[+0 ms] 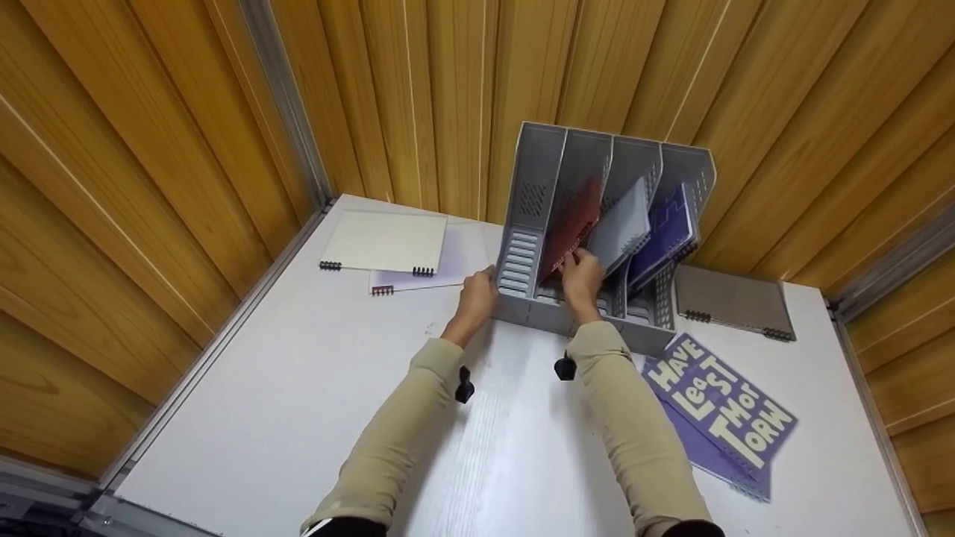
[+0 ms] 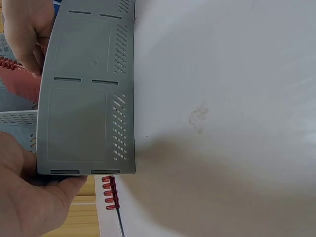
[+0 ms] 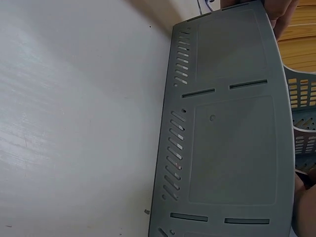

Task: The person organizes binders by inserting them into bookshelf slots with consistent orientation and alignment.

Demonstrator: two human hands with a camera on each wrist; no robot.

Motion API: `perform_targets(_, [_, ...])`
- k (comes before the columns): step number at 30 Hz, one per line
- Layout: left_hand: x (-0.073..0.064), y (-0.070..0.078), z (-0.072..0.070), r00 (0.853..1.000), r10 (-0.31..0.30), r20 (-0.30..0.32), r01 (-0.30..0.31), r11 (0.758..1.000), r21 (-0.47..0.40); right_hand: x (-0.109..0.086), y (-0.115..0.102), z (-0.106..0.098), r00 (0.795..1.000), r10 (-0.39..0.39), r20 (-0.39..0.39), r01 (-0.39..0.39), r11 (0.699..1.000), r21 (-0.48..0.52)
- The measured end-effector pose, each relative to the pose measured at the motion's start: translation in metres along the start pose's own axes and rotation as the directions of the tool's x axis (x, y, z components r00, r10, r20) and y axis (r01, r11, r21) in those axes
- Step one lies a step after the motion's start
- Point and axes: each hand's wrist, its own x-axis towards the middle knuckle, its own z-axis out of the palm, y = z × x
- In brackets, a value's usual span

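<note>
While your right hand [image 1: 583,282] pinches the coil-side edge of the red spiral-bound notebook [image 1: 573,227], right of frame centre, your left hand [image 1: 475,302] grips the grey plastic four-slot file rack [image 1: 541,314]. From your nearer right hand, the notebook slants upper-left, its long axis tilting toward upper right, in the second slot from left.

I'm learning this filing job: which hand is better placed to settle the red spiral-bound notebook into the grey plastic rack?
Right, probably: the right hand holds the red spiral-bound notebook within its slot, while the left hand grips the grey plastic rack at its near left corner.
</note>
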Motion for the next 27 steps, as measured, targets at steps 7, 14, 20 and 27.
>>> perform_targets(7, [0.000,0.004,0.003,1.000,0.010,0.017,-0.010,1.000,0.007,-0.005,0.001,-0.014,0.997,0.042,0.067,-0.048,0.994,0.101])
perform_targets(14, [0.001,0.003,0.001,1.000,0.009,0.016,-0.008,0.999,-0.032,-0.017,-0.002,-0.032,0.989,0.052,0.135,-0.072,0.987,0.144])
perform_targets(20, [0.001,0.002,-0.002,1.000,-0.018,0.007,0.018,0.999,-0.045,-0.037,-0.008,-0.059,0.982,-0.020,0.188,-0.005,0.991,0.132])
perform_targets(27, [-0.001,0.000,-0.004,1.000,-0.006,0.016,0.007,0.999,-0.040,-0.074,0.003,-0.100,0.973,-0.070,0.221,0.037,0.988,0.147])
